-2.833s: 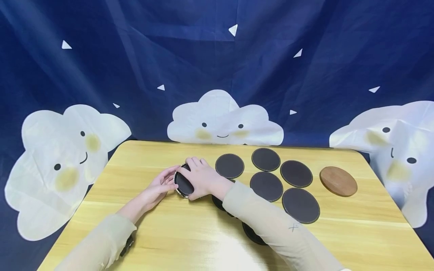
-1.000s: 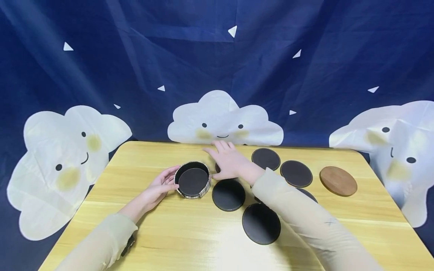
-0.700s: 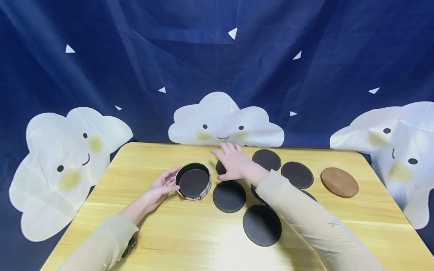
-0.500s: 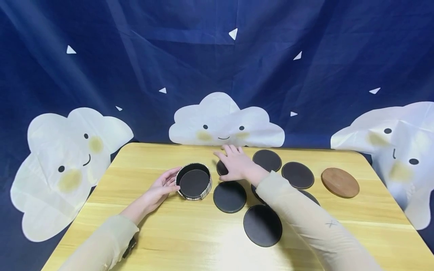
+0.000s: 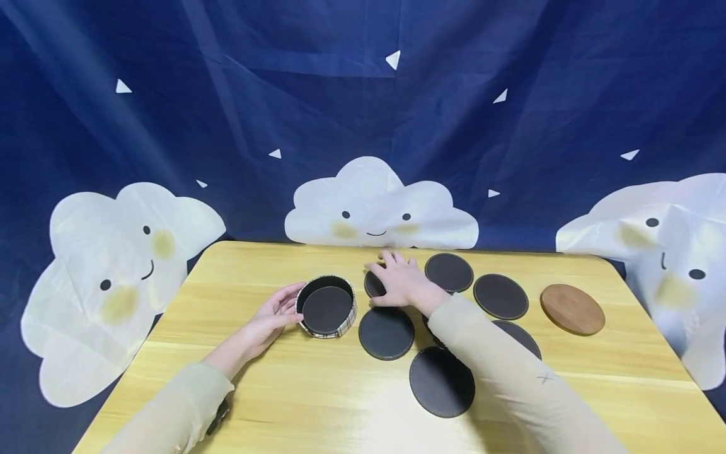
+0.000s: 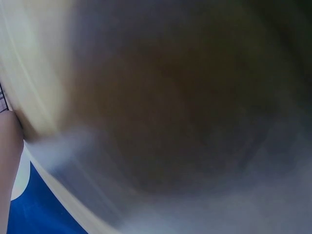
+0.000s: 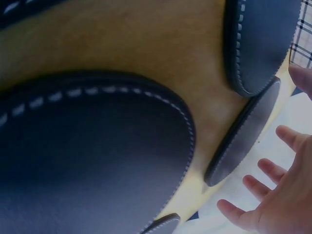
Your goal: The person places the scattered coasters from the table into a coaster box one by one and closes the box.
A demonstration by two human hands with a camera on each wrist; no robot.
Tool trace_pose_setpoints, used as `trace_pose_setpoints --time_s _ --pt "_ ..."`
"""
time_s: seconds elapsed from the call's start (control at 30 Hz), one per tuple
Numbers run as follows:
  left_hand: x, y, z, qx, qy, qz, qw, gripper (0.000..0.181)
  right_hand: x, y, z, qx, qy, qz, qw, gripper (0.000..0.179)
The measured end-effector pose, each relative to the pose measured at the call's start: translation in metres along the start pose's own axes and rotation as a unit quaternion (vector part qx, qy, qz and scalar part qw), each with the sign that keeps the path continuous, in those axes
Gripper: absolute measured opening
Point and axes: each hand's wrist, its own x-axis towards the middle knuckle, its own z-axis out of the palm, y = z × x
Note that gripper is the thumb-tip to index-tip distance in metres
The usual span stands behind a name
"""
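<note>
At the table's left half, my left hand (image 5: pixel 272 318) holds a round coaster holder (image 5: pixel 348 320) with a plaid outside, thumb at the rim and fingers along its side. A dark round coaster (image 5: pixel 327 310) lies inside it. My right hand (image 5: pixel 399 282) is over a dark coaster (image 5: pixel 372 285) near the back, covering part of it. In the right wrist view the right hand's fingers (image 7: pixel 256 185) are spread beside a stitched coaster (image 7: pixel 246 131), pinching nothing. The left wrist view is mostly blurred, with a strip of the left hand (image 6: pixel 9 156) at its edge.
More dark coasters lie about the right arm: a front-left one (image 5: pixel 387 333), a front one (image 5: pixel 442 383), a back one (image 5: pixel 449 272) and others rightward. A brown wooden disc (image 5: pixel 573 309) sits further right. Behind the wooden table (image 5: pixel 317 391) hangs a blue cloth (image 5: pixel 312 94).
My right hand has left the holder and moved right, over the back coaster, then shifted slightly right and nearer. The left hand still holds the holder; a coaster now shows flat inside it.
</note>
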Motion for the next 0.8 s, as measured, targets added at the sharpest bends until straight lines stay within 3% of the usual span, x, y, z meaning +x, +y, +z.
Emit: trace_pose_setpoints --time_s 0.37,0.8 --pt "0.0001 -0.0004 0.0005 0.002 0.002 0.001 1.0 0.083 0.0038 0.0052 0.0102 0.018 -0.017 0.024 0.9994 0.078" --pt "-0.0002 0.0004 0.0006 0.002 0.007 -0.001 1.0 0.083 0.0074 0.0033 0.007 0.033 -0.016 0.028 0.9989 0.076"
